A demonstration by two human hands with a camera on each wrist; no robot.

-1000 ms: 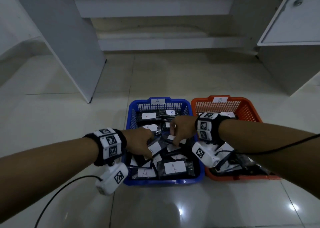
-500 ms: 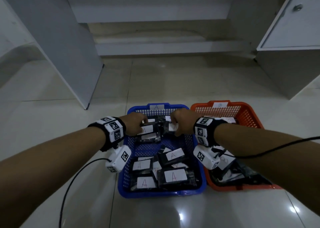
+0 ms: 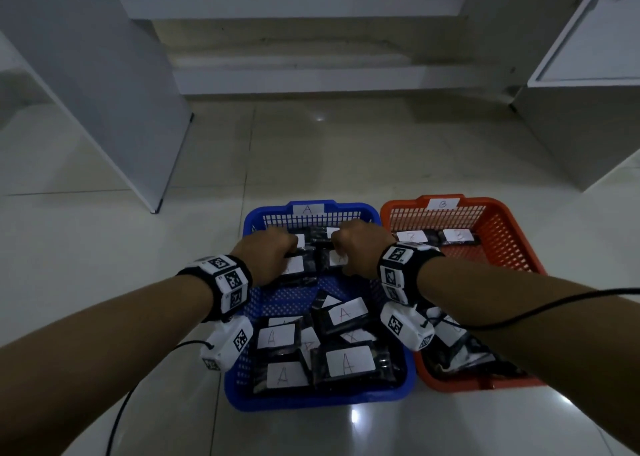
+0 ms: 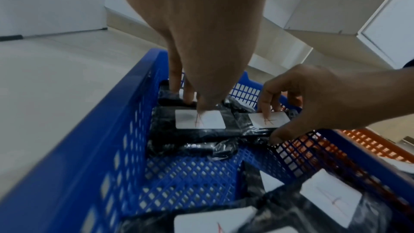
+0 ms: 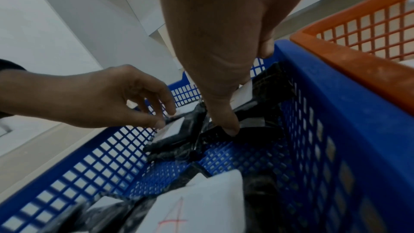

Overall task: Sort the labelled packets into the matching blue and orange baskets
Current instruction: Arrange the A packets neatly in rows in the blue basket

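Observation:
The blue basket (image 3: 311, 402), tagged A, stands on the floor with the orange basket (image 3: 485, 201), tagged B, touching its right side. Both my hands are at the far end of the blue basket. My left hand (image 3: 266, 254) pinches a black packet (image 4: 199, 121) with a white A label, thumb on the label and fingers behind its far edge. Beside it my right hand (image 3: 356, 247) pinches another A packet (image 4: 266, 120), fingers on top and thumb at its near edge. Several more A packets (image 3: 349, 360) fill the near half. B packets (image 3: 457, 235) lie in the orange basket.
A white cabinet panel (image 3: 104, 91) stands on the tiled floor to the left and a white cabinet (image 3: 588, 126) to the right. A low step (image 3: 311, 74) runs along the back. Black cables trail from both wrist cameras.
Both hands have moved from the middle of the blue basket to its far end, each with a packet. A bare patch of the basket's floor now shows in the middle.

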